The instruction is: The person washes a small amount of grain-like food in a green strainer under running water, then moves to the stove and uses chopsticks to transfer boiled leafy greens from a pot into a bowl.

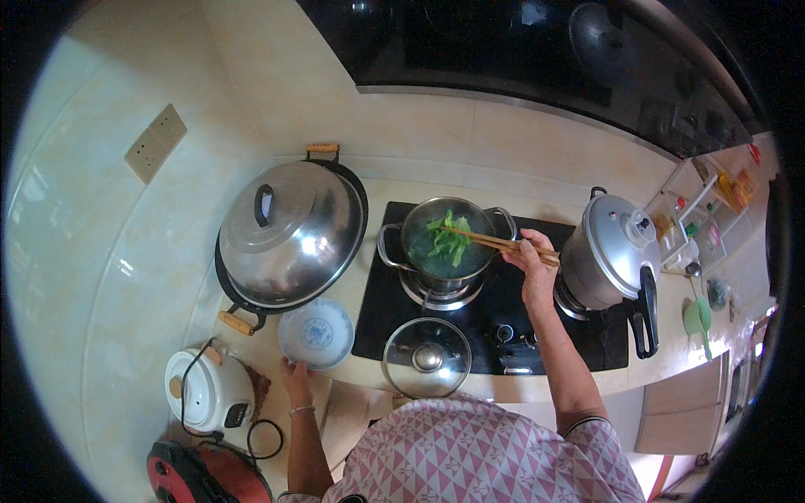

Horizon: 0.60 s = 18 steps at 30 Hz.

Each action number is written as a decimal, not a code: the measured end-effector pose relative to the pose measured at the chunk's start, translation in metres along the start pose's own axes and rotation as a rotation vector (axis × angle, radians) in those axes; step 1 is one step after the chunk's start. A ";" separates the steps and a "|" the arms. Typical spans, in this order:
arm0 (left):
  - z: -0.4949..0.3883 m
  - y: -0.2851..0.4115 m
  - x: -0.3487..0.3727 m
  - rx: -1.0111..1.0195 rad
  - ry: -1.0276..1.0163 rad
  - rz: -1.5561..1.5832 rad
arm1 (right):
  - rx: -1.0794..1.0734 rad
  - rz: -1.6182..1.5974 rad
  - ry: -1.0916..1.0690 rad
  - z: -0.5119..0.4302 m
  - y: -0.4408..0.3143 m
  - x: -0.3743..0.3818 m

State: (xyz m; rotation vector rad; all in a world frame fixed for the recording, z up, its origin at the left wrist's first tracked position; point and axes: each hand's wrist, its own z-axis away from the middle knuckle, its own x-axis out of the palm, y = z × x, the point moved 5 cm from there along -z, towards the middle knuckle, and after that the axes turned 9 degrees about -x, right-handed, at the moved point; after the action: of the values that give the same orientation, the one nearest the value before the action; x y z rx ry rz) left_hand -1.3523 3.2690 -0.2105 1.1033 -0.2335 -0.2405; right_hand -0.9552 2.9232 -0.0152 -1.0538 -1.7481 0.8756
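A pair of wooden chopsticks (490,241) is gripped in my right hand (535,267), which is above the right side of a two-handled metal pot (448,279). Their tips reach leafy greens (454,237) inside the pot, over the left burner. My left hand (297,376) is at the near rim of a white bowl (337,342) with a blue pattern. The bowl sits on the counter, just left of the black gas hob (377,314). I see nothing in the bowl. A glass lid (449,352) with a metal knob lies at the hob's front edge.
A wok (227,270) under a domed metal lid (295,245) stands at the left. A pressure cooker (619,242) occupies the right burner, its handle pointing forward. A white electric cooker (207,393), a cord and a red appliance (233,471) are lower left. The range hood (503,56) hangs above.
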 end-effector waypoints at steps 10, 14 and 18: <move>0.050 0.039 -0.022 0.386 0.154 -0.272 | -0.061 0.036 0.009 -0.002 -0.016 0.004; 0.079 0.053 -0.025 0.333 0.208 -0.342 | -0.100 0.026 -0.008 -0.006 -0.025 0.004; 0.107 0.065 -0.012 0.484 0.257 -0.430 | -0.132 0.008 -0.012 -0.009 -0.033 0.004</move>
State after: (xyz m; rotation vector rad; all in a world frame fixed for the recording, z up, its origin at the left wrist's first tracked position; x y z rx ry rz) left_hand -1.3908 3.2097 -0.1072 1.6476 0.1926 -0.4345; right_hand -0.9569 2.9149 0.0177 -1.1443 -1.8335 0.7816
